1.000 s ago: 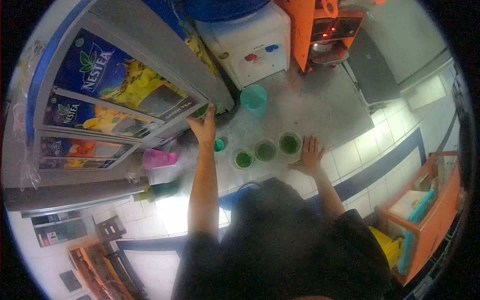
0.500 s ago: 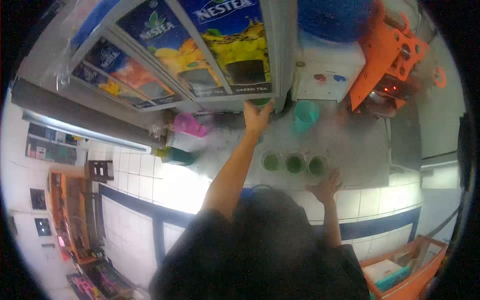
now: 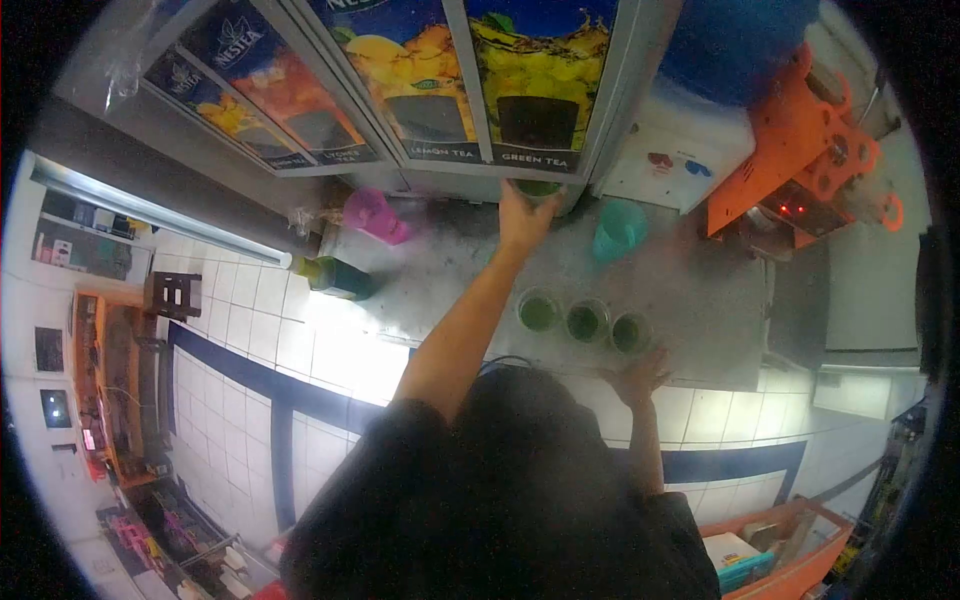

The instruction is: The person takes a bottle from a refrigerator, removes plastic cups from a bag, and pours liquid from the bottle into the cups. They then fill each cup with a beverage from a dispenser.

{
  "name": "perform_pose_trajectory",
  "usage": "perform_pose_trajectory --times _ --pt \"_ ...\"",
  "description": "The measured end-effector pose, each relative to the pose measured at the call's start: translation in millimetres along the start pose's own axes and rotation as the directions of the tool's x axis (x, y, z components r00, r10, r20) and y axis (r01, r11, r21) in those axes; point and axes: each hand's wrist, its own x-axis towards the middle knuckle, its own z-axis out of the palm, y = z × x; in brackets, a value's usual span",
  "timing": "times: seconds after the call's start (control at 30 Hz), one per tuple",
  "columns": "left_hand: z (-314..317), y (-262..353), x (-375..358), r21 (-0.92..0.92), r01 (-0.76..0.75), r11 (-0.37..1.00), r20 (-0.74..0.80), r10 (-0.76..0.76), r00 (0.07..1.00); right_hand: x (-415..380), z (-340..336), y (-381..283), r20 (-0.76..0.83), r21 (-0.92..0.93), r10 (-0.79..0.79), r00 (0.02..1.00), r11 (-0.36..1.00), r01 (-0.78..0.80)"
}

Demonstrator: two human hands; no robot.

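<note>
Under the green tea panel of the drink dispenser (image 3: pixel 530 110), my left hand (image 3: pixel 527 215) is wrapped round a cup (image 3: pixel 538 187) with green contents. The dispenser's lower edge partly hides this cup. Three clear cups with green contents, the left one (image 3: pixel 539 311), the middle one (image 3: pixel 587 321) and the right one (image 3: pixel 631 333), stand in a row on the grey counter. My right hand (image 3: pixel 640 378) is at the counter's front edge just below the right cup, its fingers spread and holding nothing.
A pink jug (image 3: pixel 375 216) and a teal jug (image 3: pixel 620 231) stand on the counter (image 3: pixel 450 290). A dark green bottle (image 3: pixel 335 278) lies near its left end. An orange machine (image 3: pixel 790 150) and a white dispenser (image 3: pixel 675 155) are at the back right.
The view has shifted, with the dispenser now larger and further right. My left hand stays at the cup under it. My right hand has drawn slightly back from the right cup.
</note>
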Motion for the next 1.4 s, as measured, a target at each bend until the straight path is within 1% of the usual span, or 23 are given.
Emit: perform_pose_trajectory --times 0.13,0.2,0.33,0.4,0.53,0.57,0.6,0.63,0.7,0.77,0.87,0.9,0.93,1.0,1.03,1.1,1.17,1.2,1.23,1.27,1.3,1.33,1.4 --pt "0 -4 3 -0.04 -0.033 0.999 0.017 0.034 0.999 -1 0 1 -0.028 0.009 -0.011 1.0 1.0 0.011" --pt "-1 5 -1 0.145 -0.018 0.989 -0.009 0.02 1.0 -2 -6 -4 -0.028 0.004 -0.004 1.0 1.0 0.004" --pt "-3 -14 4 0.15 0.011 0.989 0.044 -0.018 0.999 -6 -15 -8 0.025 0.019 -0.025 0.999 1.0 0.024" --pt "-1 -15 6 0.08 0.074 0.994 0.045 -0.077 0.996 -9 -24 -16 0.037 0.022 -0.014 0.999 1.0 0.013" --pt "-2 8 -2 0.041 -0.052 0.998 0.038 0.05 0.998 -6 -17 -14 0.041 -0.021 0.014 0.999 1.0 -0.013" --pt "-2 9 -2 0.118 -0.035 0.992 0.017 0.033 0.999 -6 -16 -17 0.037 -0.07 0.019 0.999 0.997 -0.016" --pt "-2 11 -1 0.192 -0.018 0.981 -0.003 0.019 1.0 -6 -19 -17 0.023 -0.06 0.029 0.999 0.998 -0.028" --pt "-1 11 1 0.183 -0.032 0.983 0.014 0.03 0.999 -6 -22 -17 0.028 -0.001 0.022 0.999 1.0 -0.022" --pt "-5 10 1 0.12 0.09 0.989 0.037 -0.095 0.995 -15 -27 -19 0.015 0.065 0.031 0.999 0.997 -0.032" --pt "-8 13 1 0.101 0.078 0.992 0.073 -0.086 0.994 -16 -27 -17 -0.042 0.022 -0.047 0.998 0.999 0.048" --pt "-16 26 1 0.131 0.064 0.989 0.116 -0.08 0.99 -28 -45 -26 -0.013 0.106 -0.002 1.0 0.994 0.004" --pt "-19 28 1 0.183 0.065 0.981 0.132 -0.09 0.987 -31 -37 -18 -0.027 0.101 0.006 1.0 0.995 -0.003" --pt "-22 16 3 0.166 0.058 0.984 0.138 -0.082 0.987 -38 -25 -8 -0.12 0.124 -0.046 0.992 0.99 0.061" --pt "-22 -27 10 0.127 -0.113 0.985 0.17 0.091 0.981 -56 1 11 -0.256 0.193 -0.124 0.959 0.965 0.176" --pt "-22 -28 9 0.109 -0.12 0.987 0.174 0.1 0.98 -72 13 19 -0.298 0.244 -0.147 0.943 0.943 0.224" --pt "-22 -29 3 -0.004 -0.098 0.995 0.146 0.098 0.984 -109 37 30 -0.251 0.304 -0.056 0.966 0.943 0.134" --pt "-26 -27 -3 0.014 -0.054 0.998 0.162 0.052 0.985 -151 68 45 -0.217 0.273 0.033 0.976 0.962 0.029" --pt "-28 -28 -5 0.052 -0.007 0.999 0.171 -0.002 0.985 -166 111 78 -0.098 0.626 0.161 0.982 0.777 -0.064" --pt "-29 -35 -7 0.042 -0.002 0.999 0.184 -0.006 0.983 -172 142 104 0.058 0.872 0.231 0.971 0.463 -0.162" --pt "-31 -49 -9 0.055 -0.018 0.998 0.174 0.008 0.985 -195 138 94 0.058 0.873 0.249 0.967 0.457 -0.17" --pt "-33 -60 -11 0.07 -0.035 0.997 0.164 0.023 0.986 -227 135 82 0.022 0.674 0.312 0.95 0.697 -0.245" --pt "-35 -69 -13 0.066 -0.032 0.997 0.178 0.019 0.984 -249 128 68 -0.025 0.405 0.359 0.933 0.857 -0.318" --pt "-41 -85 -15 0.168 -0.036 0.985 0.192 0.003 0.981 -277 156 89 0.006 0.502 0.347 0.938 0.81 -0.304"
